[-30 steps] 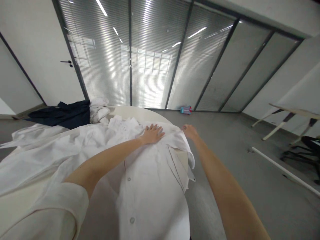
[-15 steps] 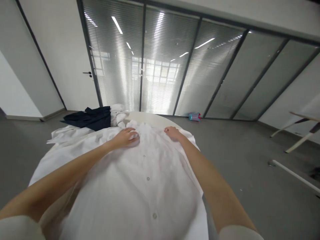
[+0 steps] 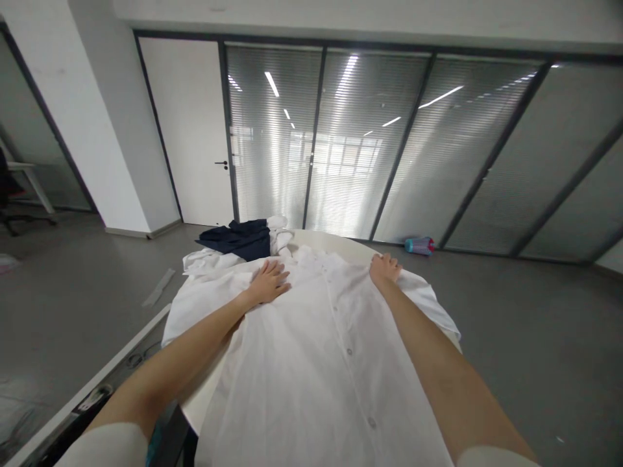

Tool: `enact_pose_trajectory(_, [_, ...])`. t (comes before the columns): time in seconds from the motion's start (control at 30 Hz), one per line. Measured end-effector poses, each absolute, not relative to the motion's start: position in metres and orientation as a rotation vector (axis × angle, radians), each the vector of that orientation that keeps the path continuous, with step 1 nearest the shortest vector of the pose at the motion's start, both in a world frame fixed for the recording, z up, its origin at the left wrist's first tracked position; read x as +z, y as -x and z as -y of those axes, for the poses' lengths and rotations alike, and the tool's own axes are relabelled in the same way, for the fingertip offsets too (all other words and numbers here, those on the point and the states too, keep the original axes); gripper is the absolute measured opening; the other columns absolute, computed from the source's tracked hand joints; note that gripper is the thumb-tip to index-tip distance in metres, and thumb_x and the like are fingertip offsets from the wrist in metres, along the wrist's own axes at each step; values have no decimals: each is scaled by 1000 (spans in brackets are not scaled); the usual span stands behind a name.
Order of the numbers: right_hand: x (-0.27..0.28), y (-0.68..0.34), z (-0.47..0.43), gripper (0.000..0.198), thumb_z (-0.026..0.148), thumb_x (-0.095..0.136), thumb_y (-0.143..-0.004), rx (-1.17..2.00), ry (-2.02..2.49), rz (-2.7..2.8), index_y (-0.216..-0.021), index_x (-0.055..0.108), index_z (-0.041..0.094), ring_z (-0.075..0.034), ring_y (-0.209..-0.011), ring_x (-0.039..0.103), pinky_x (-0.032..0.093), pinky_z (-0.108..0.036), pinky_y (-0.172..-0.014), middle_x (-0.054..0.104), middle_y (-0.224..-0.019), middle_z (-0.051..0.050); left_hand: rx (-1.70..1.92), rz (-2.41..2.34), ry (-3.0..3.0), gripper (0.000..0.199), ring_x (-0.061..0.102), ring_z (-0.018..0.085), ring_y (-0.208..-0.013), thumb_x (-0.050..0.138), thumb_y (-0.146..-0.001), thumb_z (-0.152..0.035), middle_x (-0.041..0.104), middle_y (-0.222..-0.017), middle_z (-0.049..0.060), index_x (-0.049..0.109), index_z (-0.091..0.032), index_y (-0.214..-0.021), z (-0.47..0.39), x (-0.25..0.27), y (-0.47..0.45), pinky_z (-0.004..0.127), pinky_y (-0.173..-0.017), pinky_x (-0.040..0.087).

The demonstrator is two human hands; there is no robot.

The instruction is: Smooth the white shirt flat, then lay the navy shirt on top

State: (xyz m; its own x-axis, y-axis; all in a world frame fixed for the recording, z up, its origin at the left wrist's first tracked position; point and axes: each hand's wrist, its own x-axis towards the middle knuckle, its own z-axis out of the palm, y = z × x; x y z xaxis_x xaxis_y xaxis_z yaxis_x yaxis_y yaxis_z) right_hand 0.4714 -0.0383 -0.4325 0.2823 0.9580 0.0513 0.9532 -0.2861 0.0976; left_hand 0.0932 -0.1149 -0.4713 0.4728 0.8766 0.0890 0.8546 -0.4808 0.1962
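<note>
A white button-up shirt (image 3: 302, 350) lies front side up over a round pale table (image 3: 335, 239), its collar toward the far edge and a row of buttons down its middle. My left hand (image 3: 269, 282) rests flat near the shirt's left shoulder, fingers spread. At the opposite shoulder, my right hand (image 3: 384, 267) has its fingers curled on the fabric by the sleeve seam. The sleeves spread out to both sides, the right one reaching the table's edge.
A dark navy garment (image 3: 238, 239) and crumpled white clothes (image 3: 209, 261) are heaped at the table's far left. Beyond stand a glass partition with blinds (image 3: 350, 162) and a white door (image 3: 189, 130). A blue-and-red patterned object (image 3: 419, 246) lies on the grey floor.
My hands have moved farther apart across the shirt, the left one now flat with fingers spread. The shirt front looks more spread out. The camera view has turned left and levelled.
</note>
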Motion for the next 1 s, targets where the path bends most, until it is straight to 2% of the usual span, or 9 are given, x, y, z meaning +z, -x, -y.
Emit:
enact_pose_trajectory(0.13, [-451, -447, 56, 36, 33, 42, -100, 98, -2376, -2086, -123, 65, 20, -30, -117, 53, 39, -44, -97, 58, -130, -16, 241, -1507, -2557, 50, 36, 35, -144, 46, -99, -49, 52, -147, 12, 61, -19, -136, 116, -475, -92, 57, -121, 20])
enact_pose_trajectory(0.37, [-449, -438, 66, 42, 37, 35, -104, -23, -2019, -2313, -122, 67, 17, -27, -122, 54, 35, -40, -105, 62, -129, -15, 302, -1537, -2557, 44, 26, 34, -149, 53, -95, -43, 43, -154, 12, 64, -21, -131, 118, -462, -84, 55, -121, 22])
enact_pose_trajectory(0.53, [-444, -438, 78, 43, 36, 34, -105, -75, -1934, -2386, -138, 55, 20, -23, -130, 49, 33, -35, -109, 56, -142, -11, 317, -1553, -2498, 37, 30, 33, -147, 56, -93, -40, 49, -149, 12, 69, -22, -123, 116, -462, -79, 55, -120, 23])
enact_pose_trajectory(0.67, [-447, -437, 87, 47, 38, 33, -105, -172, -1886, -2404, -144, 51, 19, -23, -132, 50, 36, -33, -109, 52, -147, -11, 315, -1541, -2464, 36, 31, 33, -147, 56, -91, -39, 51, -148, 11, 71, -24, -120, 116, -463, -79, 57, -120, 23])
enact_pose_trajectory(1.0, [-455, -441, 85, 45, 32, 37, -104, -321, -1810, -2424, -139, 58, 15, -24, -130, 54, 38, -31, -109, 56, -143, -14, 257, -1548, -2447, 35, 34, 32, -145, 57, -90, -38, 53, -146, 10, 72, -24, -118, 120, -459, -80, 57, -119, 25])
